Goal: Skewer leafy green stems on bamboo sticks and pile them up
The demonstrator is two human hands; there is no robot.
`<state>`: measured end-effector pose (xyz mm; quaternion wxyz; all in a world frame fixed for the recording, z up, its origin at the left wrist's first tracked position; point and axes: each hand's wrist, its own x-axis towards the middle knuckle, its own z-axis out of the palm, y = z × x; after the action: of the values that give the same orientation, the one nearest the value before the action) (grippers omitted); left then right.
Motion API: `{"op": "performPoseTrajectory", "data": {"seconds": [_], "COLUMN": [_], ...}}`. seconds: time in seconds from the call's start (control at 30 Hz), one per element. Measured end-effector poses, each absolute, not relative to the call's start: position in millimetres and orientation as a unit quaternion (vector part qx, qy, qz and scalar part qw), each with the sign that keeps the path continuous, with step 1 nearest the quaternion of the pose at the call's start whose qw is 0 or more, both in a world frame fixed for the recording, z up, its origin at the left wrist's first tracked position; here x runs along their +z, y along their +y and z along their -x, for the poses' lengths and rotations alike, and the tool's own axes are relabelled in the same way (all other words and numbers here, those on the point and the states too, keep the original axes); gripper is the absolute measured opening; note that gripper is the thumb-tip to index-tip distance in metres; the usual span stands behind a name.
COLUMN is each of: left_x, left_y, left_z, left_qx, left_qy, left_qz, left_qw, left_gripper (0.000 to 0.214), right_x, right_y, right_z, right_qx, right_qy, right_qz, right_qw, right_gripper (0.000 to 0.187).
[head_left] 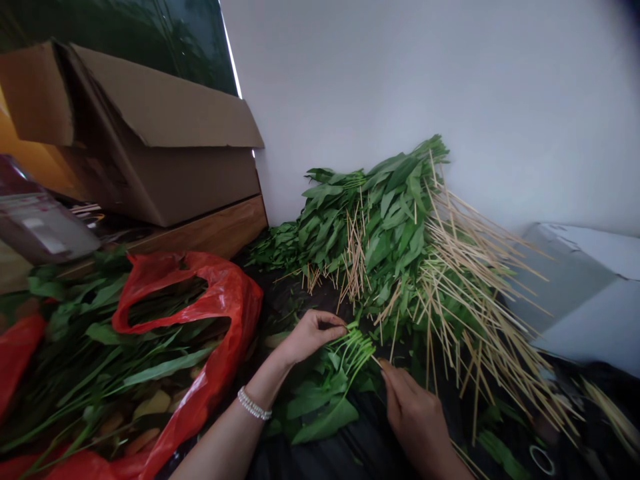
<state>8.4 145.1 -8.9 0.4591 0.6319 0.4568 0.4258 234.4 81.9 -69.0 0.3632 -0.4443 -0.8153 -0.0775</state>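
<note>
My left hand, with a pearl bracelet on the wrist, is closed round a small bunch of green leafy stems near their cut ends. My right hand is just to the right, fingers pinched on a thin bamboo skewer whose tip meets the stem ends. The bunch's leaves lie on a black plastic sheet between my forearms. Beyond my hands rises a big pile of skewered greens with many pale sticks poking out to the right.
A red plastic bag full of loose greens lies at the left. Behind it an open cardboard box sits on a wooden ledge. A white wall stands behind the pile, and a grey-white box is at the right.
</note>
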Motion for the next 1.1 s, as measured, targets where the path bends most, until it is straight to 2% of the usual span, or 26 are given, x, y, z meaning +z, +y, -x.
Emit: {"op": "performPoseTrajectory", "data": {"seconds": [0.27, 0.4, 0.63, 0.8, 1.1], "left_x": [-11, -11, -5, -4, -2], "left_y": [144, 144, 147, 151, 150], "left_z": [-13, -11, 9, 21, 30], "left_qx": [0.419, 0.403, 0.397, 0.426, 0.444], "left_qy": [0.462, 0.457, 0.49, 0.538, 0.555], "left_qz": [-0.628, -0.668, -0.682, -0.656, -0.646], "left_qw": [0.466, 0.426, 0.371, 0.315, 0.279], "left_gripper": [0.027, 0.031, 0.066, 0.065, 0.064], "right_x": [-69, -63, -45, -36, -23], "right_y": [82, 82, 79, 77, 79], "right_z": [-234, -233, -236, -246, -274], "right_qx": [-0.078, -0.086, -0.118, -0.157, -0.302], "right_qy": [-0.817, -0.814, -0.798, -0.782, -0.701], "right_qz": [0.442, 0.441, 0.427, 0.391, 0.484], "right_qw": [0.362, 0.368, 0.409, 0.46, 0.428], "right_gripper": [0.034, 0.033, 0.023, 0.013, 0.025]}}
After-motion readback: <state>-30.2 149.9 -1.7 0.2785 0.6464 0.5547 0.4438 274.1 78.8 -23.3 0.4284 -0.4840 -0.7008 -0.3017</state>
